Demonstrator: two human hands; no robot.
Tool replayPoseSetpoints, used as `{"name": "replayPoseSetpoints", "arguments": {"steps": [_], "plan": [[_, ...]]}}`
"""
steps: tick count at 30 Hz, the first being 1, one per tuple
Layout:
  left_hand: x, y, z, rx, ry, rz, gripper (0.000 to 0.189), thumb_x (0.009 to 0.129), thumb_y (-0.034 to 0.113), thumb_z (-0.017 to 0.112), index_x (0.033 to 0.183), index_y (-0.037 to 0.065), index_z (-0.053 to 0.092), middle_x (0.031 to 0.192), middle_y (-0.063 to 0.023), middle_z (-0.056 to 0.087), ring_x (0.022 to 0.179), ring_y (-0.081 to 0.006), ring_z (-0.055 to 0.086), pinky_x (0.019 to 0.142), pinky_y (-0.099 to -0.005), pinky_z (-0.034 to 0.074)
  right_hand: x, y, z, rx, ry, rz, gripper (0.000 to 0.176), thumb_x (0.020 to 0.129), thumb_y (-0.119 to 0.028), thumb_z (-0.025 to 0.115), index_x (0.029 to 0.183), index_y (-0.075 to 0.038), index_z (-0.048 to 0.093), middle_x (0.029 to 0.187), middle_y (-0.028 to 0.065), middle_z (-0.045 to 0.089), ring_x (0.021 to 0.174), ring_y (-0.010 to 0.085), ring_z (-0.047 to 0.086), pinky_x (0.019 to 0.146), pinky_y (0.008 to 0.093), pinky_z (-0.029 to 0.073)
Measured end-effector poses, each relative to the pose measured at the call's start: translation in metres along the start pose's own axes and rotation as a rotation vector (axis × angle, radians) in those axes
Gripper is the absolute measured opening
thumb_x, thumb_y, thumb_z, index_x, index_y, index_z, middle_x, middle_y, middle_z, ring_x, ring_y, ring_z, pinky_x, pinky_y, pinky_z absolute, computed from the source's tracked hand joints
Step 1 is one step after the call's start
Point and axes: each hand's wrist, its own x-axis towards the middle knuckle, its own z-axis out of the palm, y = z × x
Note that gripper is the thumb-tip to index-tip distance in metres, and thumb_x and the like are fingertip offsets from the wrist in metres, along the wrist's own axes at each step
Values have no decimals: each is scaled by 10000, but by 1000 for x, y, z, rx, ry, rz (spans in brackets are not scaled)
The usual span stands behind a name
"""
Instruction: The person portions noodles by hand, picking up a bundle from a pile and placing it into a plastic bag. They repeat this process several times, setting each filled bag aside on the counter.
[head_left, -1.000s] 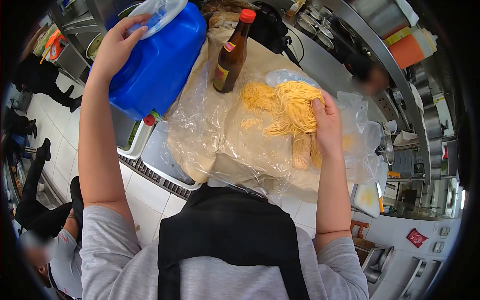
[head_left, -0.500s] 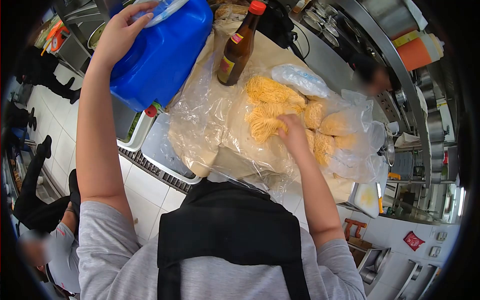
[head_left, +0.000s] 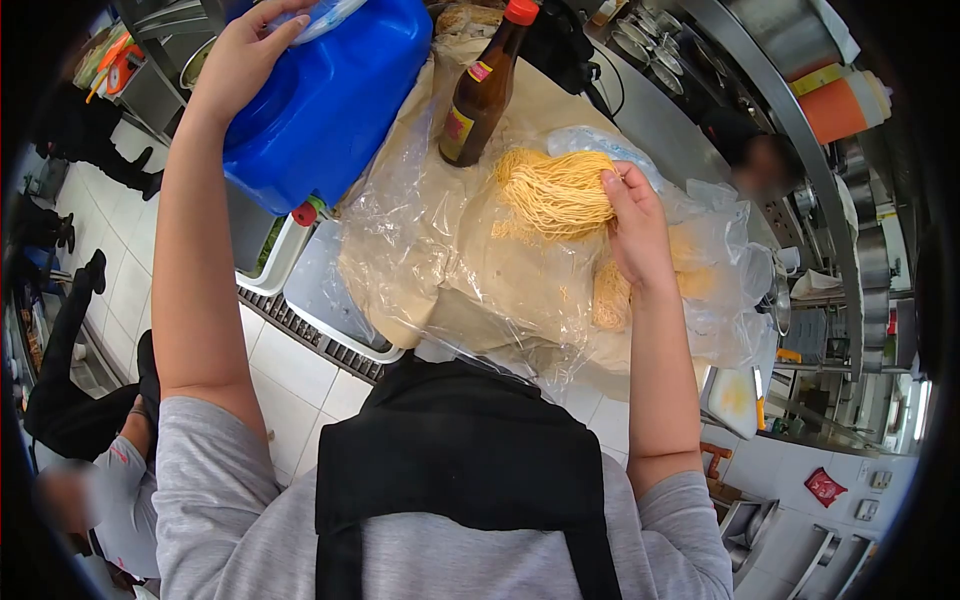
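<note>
My right hand (head_left: 640, 225) is closed on a bundle of thin yellow noodles (head_left: 558, 198), gripping its right end. The noodles hang over the clear plastic sheet, with loose crumbs below them. My left hand (head_left: 240, 62) is up at the top left, its thumb and fingers pinching the edge of a clear plastic bag (head_left: 328, 16). That bag is beside the top of a big blue jug (head_left: 340, 115) with a red tap. Near my right wrist lie bagged noodle portions (head_left: 612, 298), partly covered by my arm. A white-blue plastic bag (head_left: 592, 140) shows behind the held noodles.
A brown glass bottle (head_left: 484, 90) with a red cap stands behind the noodles. Clear plastic (head_left: 400, 235) covers brown paper on the table. White trays (head_left: 335, 290) sit at the left. A co-worker (head_left: 100, 510) is at the lower left; another person (head_left: 755, 150) is across the counter.
My right hand has taken hold of a noodle bundle and lifted it up and to the right off the plastic. My left hand stays at the plastic bag.
</note>
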Motion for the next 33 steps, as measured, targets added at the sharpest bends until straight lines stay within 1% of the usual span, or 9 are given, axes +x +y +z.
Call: {"name": "replayPoseSetpoints", "arguments": {"steps": [5,7,8,13,16,24,26,30,33], "plan": [[0,-3,1,-24,12,-16,348,987,337,564,1308,229,646,1184,-24,681,1065,-151,632,989,-296,461,-15,36,-12,297,165,95,214,1000,-188,581,1170,-59,586,1071,47,664,973,151,624,883,280,471],[1,-3,2,-29,13,-2,348,987,336,565,1306,225,648,1182,-25,682,1072,-150,629,989,-295,460,-26,68,-32,-971,128,312,311,931,-173,646,1216,-67,579,1096,111,665,1012,238,630,904,320,484],[1,-4,2,-30,15,8,348,986,336,567,1305,221,649,1180,-26,682,1079,-150,626,989,-294,460,-32,83,-39,-972,122,308,311,931,-173,646,1216,-67,579,1096,111,665,1012,238,630,904,320,484],[-1,2,0,27,10,0,348,985,330,569,1299,205,653,1185,-27,680,1090,-153,624,995,-293,455,-51,108,-26,-1285,-151,-380,421,844,-104,667,1251,-66,567,1156,171,627,1095,324,601,917,408,488],[4,-7,3,-51,8,61,347,986,335,566,1297,209,655,1191,-30,679,1090,-159,626,996,-299,458,-38,117,-22,-1118,-141,-83,411,833,-121,680,1230,-56,590,1183,171,608,1130,343,582,939,412,470],[2,-6,1,-36,0,-9,344,990,357,561,1296,231,657,1202,-38,677,1112,-173,629,1026,-327,451,-3,68,-13,-1144,35,-374,309,863,-188,667,1104,3,642,1095,189,636,1042,356,608,891,404,483],[1,-5,1,-4,21,2,340,993,352,557,1295,233,659,1204,-40,677,1122,-173,627,1024,-325,452,2,44,3,-690,42,-15,289,901,-232,659,1078,-3,659,1031,170,675,948,320,644,853,373,494],[-1,9,0,-39,23,32,343,992,353,556,1294,227,660,1205,-39,677,1126,-171,624,1027,-324,447,16,30,1,-910,88,-51,319,950,-285,628,1085,2,659,973,133,697,883,239,649,817,338,492],[-15,50,-1,-57,59,-145,307,931,108,591,1209,-4,654,1136,-115,688,1046,-192,624,948,-308,466,10,23,5,-380,80,-49,365,978,-325,596,1097,14,659,956,111,702,866,177,638,812,333,489]]}}
